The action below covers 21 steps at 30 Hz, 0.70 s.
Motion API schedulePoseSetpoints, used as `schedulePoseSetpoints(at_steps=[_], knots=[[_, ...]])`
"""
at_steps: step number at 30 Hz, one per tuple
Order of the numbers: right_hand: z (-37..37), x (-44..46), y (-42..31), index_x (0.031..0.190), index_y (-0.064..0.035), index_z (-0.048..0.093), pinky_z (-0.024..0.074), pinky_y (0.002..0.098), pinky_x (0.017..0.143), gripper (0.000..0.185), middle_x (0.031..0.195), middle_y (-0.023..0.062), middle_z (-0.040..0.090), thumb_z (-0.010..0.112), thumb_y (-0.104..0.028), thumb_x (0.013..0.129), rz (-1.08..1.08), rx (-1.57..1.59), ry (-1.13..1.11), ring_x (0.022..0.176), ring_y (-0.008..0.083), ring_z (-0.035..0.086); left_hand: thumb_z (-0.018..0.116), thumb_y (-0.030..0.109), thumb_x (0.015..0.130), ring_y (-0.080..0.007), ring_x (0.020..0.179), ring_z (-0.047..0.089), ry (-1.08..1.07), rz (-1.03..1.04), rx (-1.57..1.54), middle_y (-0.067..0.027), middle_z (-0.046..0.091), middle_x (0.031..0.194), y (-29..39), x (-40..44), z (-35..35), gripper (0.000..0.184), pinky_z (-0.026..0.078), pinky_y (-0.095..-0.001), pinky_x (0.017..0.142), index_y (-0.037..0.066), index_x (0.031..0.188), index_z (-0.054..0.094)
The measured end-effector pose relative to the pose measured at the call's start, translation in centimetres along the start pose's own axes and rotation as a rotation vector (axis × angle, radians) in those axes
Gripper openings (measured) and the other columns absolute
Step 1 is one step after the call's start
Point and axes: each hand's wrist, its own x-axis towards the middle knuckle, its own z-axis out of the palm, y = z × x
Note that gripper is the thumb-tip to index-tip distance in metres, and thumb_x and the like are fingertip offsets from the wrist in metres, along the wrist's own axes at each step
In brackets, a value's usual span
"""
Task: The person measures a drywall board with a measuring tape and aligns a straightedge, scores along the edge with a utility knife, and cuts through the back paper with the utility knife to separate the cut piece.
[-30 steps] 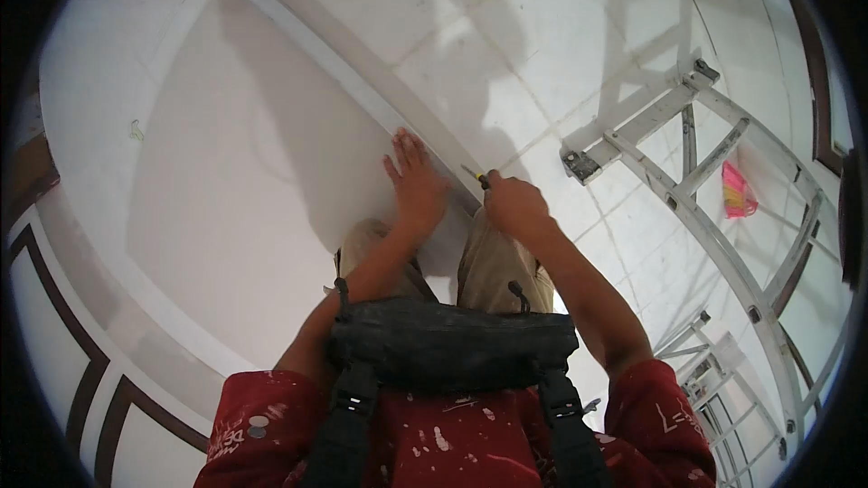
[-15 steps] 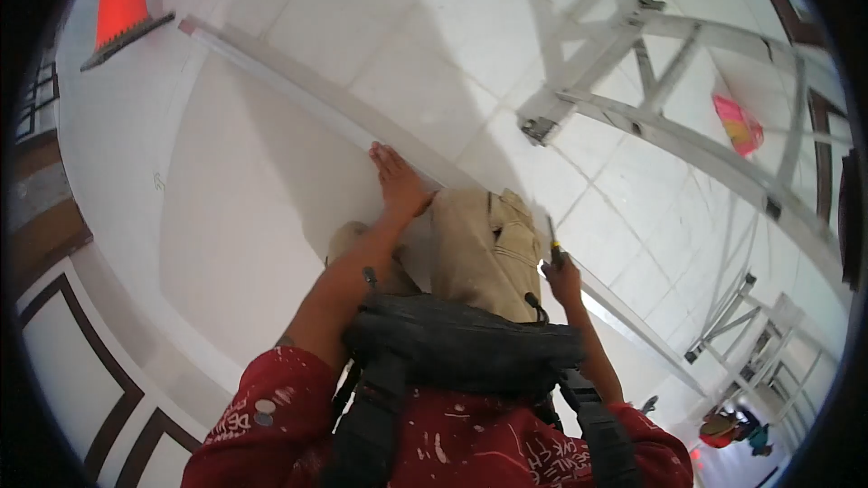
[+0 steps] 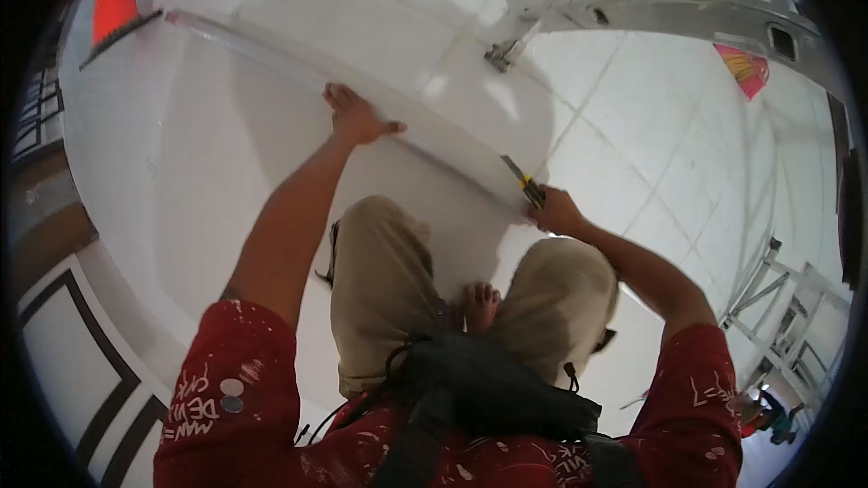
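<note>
My left hand [image 3: 359, 117] lies with its fingers spread and thumb stretched out on a long, pale straightedge [image 3: 271, 47]. The straightedge runs diagonally across a large white sheet [image 3: 212, 117] on the floor. My right hand [image 3: 558, 211] is closed around a utility knife [image 3: 526, 183] with a yellow band. Its blade points up and left, close to the straightedge's right end; whether the tip touches the sheet I cannot tell. My bent knees and one bare foot [image 3: 482, 305] are below the straightedge.
An aluminium ladder [image 3: 669, 18] stands on the tiled floor at upper right, near a pink packet [image 3: 746, 72]. Farther right are another ladder [image 3: 768, 307] and a person [image 3: 768, 417]. An orange cone-like object [image 3: 115, 2] with a dark base is at upper left.
My left hand has shifted up and left along the straightedge. My right hand has brought the knife up and left from beside my knee, and my knees have parted.
</note>
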Motion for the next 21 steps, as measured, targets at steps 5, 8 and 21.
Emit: schedulePoseSetpoints(at_steps=[5, 8, 21], knots=[[0.5, 1.2, 1.0, 0.098, 0.0011, 0.061, 0.0558, 0.0435, 0.067, 0.047, 0.076, 0.0177, 0.068, 0.077, -0.038, 0.079, 0.027, 0.044, -0.012, 0.071, 0.0312, 0.069, 0.07, 0.085, 0.06, -0.0529, 0.147, -0.005, 0.117, -0.047, -0.107, -0.0434, -0.002, 0.155, -0.1, -0.7, 0.9, 0.157, 0.012, -0.0592, 0.118, -0.024, 0.145, -0.004], [2.0, 1.9, 2.3, 0.095, 0.0017, 0.06, 0.0559, 0.043, 0.067, 0.045, 0.074, 0.0166, 0.068, 0.079, -0.036, 0.077, 0.048, -0.005, 0.149, 0.071, 0.03, 0.07, 0.074, 0.077, 0.067, -0.0476, 0.15, 0.001, 0.146, -0.084, -0.153, -0.0367, 0.001, 0.159, 0.7, -2.2, 0.5, 0.147, 0.024, -0.0588, 0.116, -0.019, 0.148, -0.002], [3.1, 0.9, 2.4, 0.082, -0.0028, 0.063, 0.0561, 0.0378, 0.066, 0.039, 0.072, 0.0114, 0.07, 0.081, -0.036, 0.073, 0.058, 0.105, 0.28, 0.067, 0.0243, 0.07, 0.07, 0.066, 0.079, -0.0414, 0.15, 0.015, 0.259, -0.076, -0.244, -0.0304, 0.01, 0.161, 3.2, -2.1, 6.2, 0.123, 0.026, -0.0523, 0.118, -0.015, 0.15, 0.012]])
